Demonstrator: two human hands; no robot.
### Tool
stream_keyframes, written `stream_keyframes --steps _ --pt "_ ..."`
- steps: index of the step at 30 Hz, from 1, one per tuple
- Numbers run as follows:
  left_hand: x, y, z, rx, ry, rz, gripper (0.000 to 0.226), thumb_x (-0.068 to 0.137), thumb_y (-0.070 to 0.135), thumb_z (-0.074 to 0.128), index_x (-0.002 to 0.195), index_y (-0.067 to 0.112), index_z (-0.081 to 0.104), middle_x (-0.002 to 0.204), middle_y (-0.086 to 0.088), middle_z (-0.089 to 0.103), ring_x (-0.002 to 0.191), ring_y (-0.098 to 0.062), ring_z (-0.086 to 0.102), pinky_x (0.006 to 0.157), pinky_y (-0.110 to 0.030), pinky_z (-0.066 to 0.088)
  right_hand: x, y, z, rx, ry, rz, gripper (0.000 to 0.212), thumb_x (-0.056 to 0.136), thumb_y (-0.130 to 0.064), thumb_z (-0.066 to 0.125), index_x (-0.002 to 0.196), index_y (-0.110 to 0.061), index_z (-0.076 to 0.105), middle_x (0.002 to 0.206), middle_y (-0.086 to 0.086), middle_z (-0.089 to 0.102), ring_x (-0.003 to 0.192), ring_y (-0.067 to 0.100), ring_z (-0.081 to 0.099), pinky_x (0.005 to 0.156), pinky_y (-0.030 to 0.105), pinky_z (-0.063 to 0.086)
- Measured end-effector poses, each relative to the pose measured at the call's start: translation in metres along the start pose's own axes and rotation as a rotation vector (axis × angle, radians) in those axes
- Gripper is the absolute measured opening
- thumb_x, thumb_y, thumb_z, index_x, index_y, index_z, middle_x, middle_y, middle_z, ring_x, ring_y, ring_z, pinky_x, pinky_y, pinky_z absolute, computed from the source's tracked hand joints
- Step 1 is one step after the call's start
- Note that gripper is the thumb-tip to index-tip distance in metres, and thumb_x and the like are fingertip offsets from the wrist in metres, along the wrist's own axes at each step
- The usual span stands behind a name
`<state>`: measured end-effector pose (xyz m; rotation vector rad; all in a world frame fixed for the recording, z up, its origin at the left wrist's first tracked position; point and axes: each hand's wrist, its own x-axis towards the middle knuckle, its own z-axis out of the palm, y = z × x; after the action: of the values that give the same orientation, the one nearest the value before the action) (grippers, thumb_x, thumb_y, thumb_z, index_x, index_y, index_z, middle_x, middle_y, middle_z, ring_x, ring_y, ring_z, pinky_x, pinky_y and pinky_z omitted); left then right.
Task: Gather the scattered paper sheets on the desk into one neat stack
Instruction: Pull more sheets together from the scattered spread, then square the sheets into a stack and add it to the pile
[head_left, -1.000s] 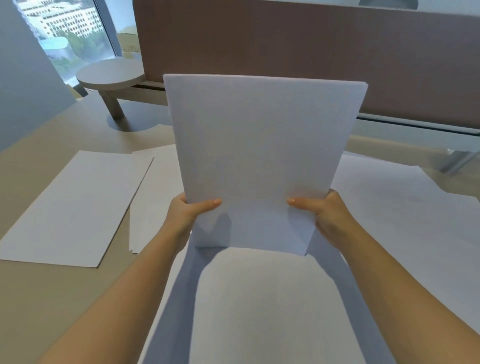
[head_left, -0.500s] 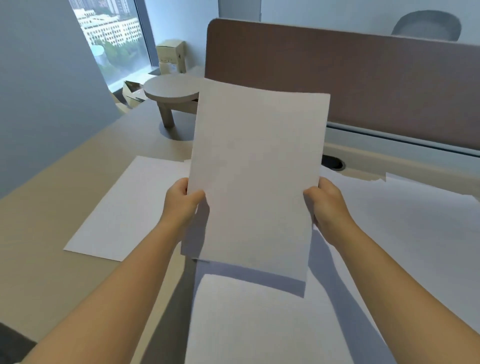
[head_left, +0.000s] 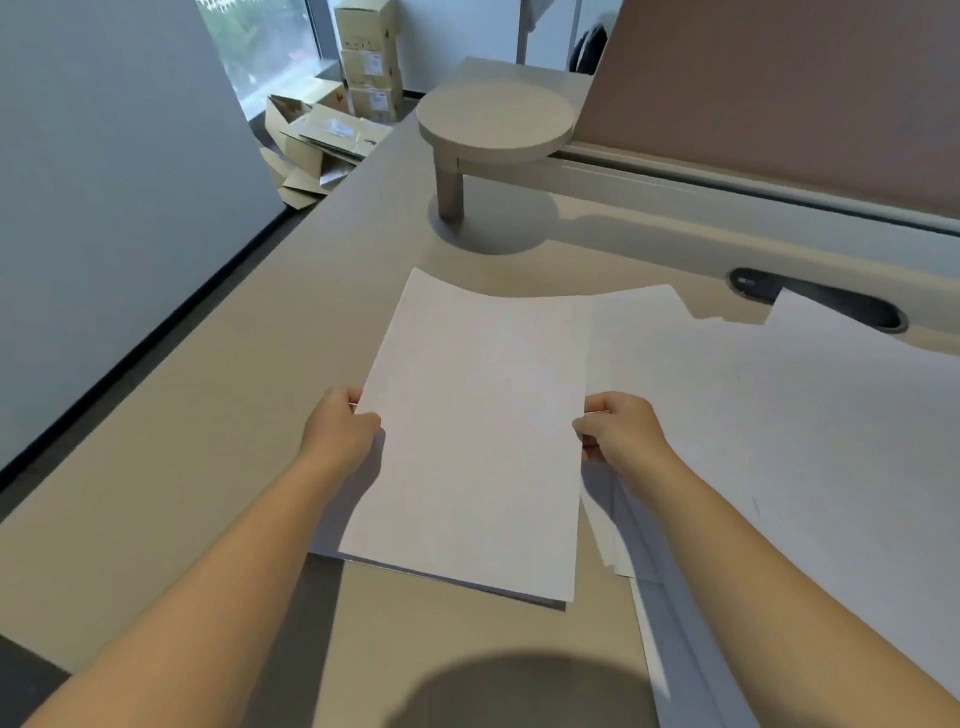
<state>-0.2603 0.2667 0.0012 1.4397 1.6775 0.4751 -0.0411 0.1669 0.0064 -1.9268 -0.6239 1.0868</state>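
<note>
Fingers of the left hand (head_left: 340, 434) and right hand (head_left: 615, 431) pinch the side edges of the paper stack (head_left: 478, 441), apparently lowering it onto the counter (head_left: 249, 415). Next comes gathering the loose sheets (head_left: 779, 415) at right, squaring edges.

Both arms extended forward; left hand (head_left: 340, 434), right hand (head_left: 618, 428) fingers curled, gripping.

No writing can be read anywhere: the paper sheets (head_left: 478, 431) are blank, and the labels on the cardboard boxes (head_left: 370, 57) are too small to make out.
</note>
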Motion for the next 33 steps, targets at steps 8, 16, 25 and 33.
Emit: stream_keyframes --steps 8,16,25,33 --pt "0.010 -0.027 -0.008 0.249 0.154 0.050 0.040 0.084 -0.002 0.053 0.124 0.003 0.049 0.129 -0.015 0.048 0.118 -0.029 0.045 0.090 -0.030 0.040 0.013 0.013 0.027 -0.010 0.062 0.039 0.019 0.081 0.012 0.051 0.069 -0.003 0.052 0.071 0.009 0.052 0.063 0.023 0.054 0.060 0.031 0.052" --pt "-0.036 0.027 0.034 0.089 -0.010 0.233 0.028 0.091 0.008 0.050 0.118 0.005 0.054 0.121 -0.008 0.055 0.093 -0.015 0.049 0.083 -0.025 0.037 -0.013 0.013 -0.039 0.050 0.124 -0.027 0.009 0.088 -0.001 0.052 0.082 -0.005 0.058 0.071 0.006 0.057 0.059 0.018 0.055 0.060 0.027 0.049" --pt "-0.144 0.085 0.162 0.118 -0.203 0.309 0.030 0.094 0.019 0.048 0.122 0.008 0.052 0.122 -0.005 0.055 0.105 -0.018 0.054 0.082 -0.023 0.037 -0.062 0.078 -0.208 -0.027 0.273 -0.017 0.010 0.090 -0.012 0.052 0.093 -0.012 0.062 0.098 0.004 0.062 0.101 0.024 0.057 0.095 0.039 0.046" --pt "-0.228 0.080 0.258 0.492 -0.178 0.270 0.059 0.092 0.040 0.047 0.144 0.017 0.028 0.153 -0.008 0.027 0.142 -0.030 0.022 0.112 -0.042 0.024 -0.096 0.168 -0.327 -0.378 0.332 0.086 0.057 0.095 -0.030 0.046 0.146 -0.016 0.025 0.157 0.006 0.016 0.145 0.023 0.015 0.114 0.037 0.019"
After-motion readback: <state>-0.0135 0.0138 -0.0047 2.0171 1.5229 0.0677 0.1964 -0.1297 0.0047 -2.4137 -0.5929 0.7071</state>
